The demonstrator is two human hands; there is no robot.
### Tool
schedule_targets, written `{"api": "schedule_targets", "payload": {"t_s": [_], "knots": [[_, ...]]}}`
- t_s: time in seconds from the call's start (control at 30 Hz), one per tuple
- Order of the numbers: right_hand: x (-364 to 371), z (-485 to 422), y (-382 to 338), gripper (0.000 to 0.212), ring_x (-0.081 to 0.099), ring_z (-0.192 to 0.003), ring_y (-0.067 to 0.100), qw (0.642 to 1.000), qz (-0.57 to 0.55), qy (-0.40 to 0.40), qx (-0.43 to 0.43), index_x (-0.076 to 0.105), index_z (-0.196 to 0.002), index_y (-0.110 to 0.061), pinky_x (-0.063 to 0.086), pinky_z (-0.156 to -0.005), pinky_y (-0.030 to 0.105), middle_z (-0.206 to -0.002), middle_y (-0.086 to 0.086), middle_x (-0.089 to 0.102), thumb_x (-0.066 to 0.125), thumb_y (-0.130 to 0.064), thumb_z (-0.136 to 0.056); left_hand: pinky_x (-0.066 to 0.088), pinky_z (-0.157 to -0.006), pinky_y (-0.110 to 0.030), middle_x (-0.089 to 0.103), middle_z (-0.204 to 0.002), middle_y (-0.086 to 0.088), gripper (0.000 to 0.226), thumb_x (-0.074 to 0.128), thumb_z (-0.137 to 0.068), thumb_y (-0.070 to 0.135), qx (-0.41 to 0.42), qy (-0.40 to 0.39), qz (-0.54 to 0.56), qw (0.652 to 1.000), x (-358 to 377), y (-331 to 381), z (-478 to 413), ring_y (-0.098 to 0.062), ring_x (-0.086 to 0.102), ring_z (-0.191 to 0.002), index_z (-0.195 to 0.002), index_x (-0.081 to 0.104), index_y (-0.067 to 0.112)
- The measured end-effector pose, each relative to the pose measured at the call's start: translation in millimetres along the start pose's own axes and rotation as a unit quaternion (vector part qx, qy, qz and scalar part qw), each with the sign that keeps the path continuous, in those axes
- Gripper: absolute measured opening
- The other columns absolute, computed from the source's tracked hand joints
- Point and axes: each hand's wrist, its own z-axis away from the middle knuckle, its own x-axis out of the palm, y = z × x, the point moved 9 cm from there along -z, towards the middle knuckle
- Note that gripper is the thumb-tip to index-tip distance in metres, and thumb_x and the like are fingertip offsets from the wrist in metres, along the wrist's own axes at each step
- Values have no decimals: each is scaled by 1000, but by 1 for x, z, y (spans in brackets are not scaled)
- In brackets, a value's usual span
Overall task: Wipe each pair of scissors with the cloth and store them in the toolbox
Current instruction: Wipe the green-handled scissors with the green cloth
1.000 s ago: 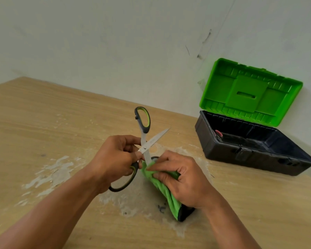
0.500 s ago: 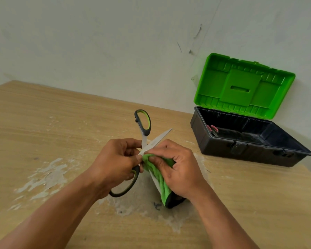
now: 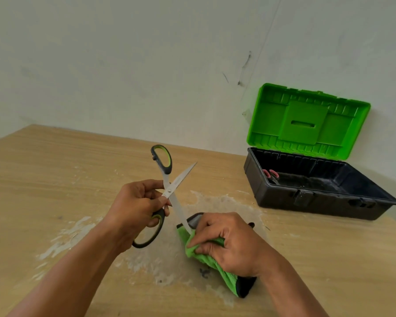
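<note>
The left hand (image 3: 135, 209) is in the middle of the frame, its fingers (image 3: 146, 184) curled tight round the scissors (image 3: 169, 191). The thumb and forefinger pinch just beside the pivot screw, and the other fingers wrap the lower black-and-green handle loop, which pokes out below the palm. The scissors are held above the surface (image 3: 55, 168), clear of it, with the blades spread wide into an X. One blade points up and to the right with its tip bare. The other slants down and to the right into the cloth (image 3: 229, 282). The upper handle loop stands free above the hand.

The right hand (image 3: 236, 243), lower right of centre, has its fingers (image 3: 206, 244) bent and pressed together, pinching a fold of the green cloth round the tip of the lower blade. The tip is hidden inside the fold. The rest of the cloth trails under the wrist onto the surface, showing a dark underside at its lower end.

At the upper right of the frame the toolbox (image 3: 306, 207) sits on the surface against the wall (image 3: 124, 65), well apart from the hands. Its black base is open and its green lid (image 3: 306, 120) stands upright. A pink-handled pair (image 3: 270, 174) lies inside at the left end. The wooden surface has pale, worn patches beneath the hands.
</note>
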Motion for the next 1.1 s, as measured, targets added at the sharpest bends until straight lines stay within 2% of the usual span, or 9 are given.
{"api": "schedule_targets", "payload": {"t_s": [0.13,0.27,0.47,0.6,0.7,0.8,0.9,1.0,1.1], "knots": [[-8,4,2,17,70,-91,8,1000,9,-1,29,83,-101,-21,59,-81,28,-95,-10,73,78,-11,-89,33,-39,-25,66,-68,-20,27,53,-94,-10,10,24,38,999,-18,8,-3,-19,55,-54,-117,64,1],[-60,12,11,18,70,-92,4,984,23,168,56,82,-101,-25,53,-82,18,-93,-19,74,77,-12,-90,34,-40,-26,68,-68,-19,29,54,-93,-12,2,46,42,998,-29,5,-3,-24,57,-60,-117,64,1],[-136,51,10,12,69,-88,2,875,55,463,135,68,-93,-25,57,-77,26,-91,-13,72,79,-25,-88,36,-39,-26,68,-69,-19,31,53,-93,-12,-12,40,46,998,-23,0,-2,-18,59,-53,-120,62,-1],[-147,64,-27,20,61,-68,20,827,174,521,124,58,-89,-15,41,-57,27,-80,-3,63,77,-23,-89,37,-38,-25,68,-71,-19,30,53,-93,-13,-7,52,43,998,-25,4,0,-19,60,-54,-118,62,-1],[-118,42,-32,20,60,-73,22,856,219,449,134,62,-87,-16,40,-65,28,-82,-1,62,77,-29,-90,37,-39,-25,68,-70,-19,29,54,-92,-13,-6,57,34,998,-24,7,2,-17,60,-52,-115,64,2],[-64,18,5,40,63,-116,19,918,200,229,254,64,-123,-20,50,-94,27,-118,-3,64,63,-50,-96,37,-41,-26,67,-72,-20,29,54,-92,-12,-8,49,37,998,-19,10,8,-17,60,-52,-114,64,4],[-13,18,27,75,21,-156,20,927,229,25,297,26,-161,-24,17,-127,36,-168,-3,26,48,-60,-100,38,-40,-26,64,-73,-22,28,54,-92,-12,-7,41,48,998,-13,15,13,-15,59,-50,-113,65,3],[-6,21,34,78,-1,-160,21,919,268,-11,289,7,-164,-28,1,-130,39,-173,-3,5,25,-69,-100,39,-41,-25,66,-75,-21,27,54,-92,-13,5,33,65,997,-7,23,16,-17,61,-55,-112,65,2],[-11,24,41,100,-6,-160,18,916,268,-11,297,1,-164,-30,-4,-128,36,-173,-3,-1,-9,-80,-77,43,-44,-26,72,-81,-19,24,54,-94,-10,19,23,73,997,1,30,24,-20,64,-64,-112,64,3]]}}
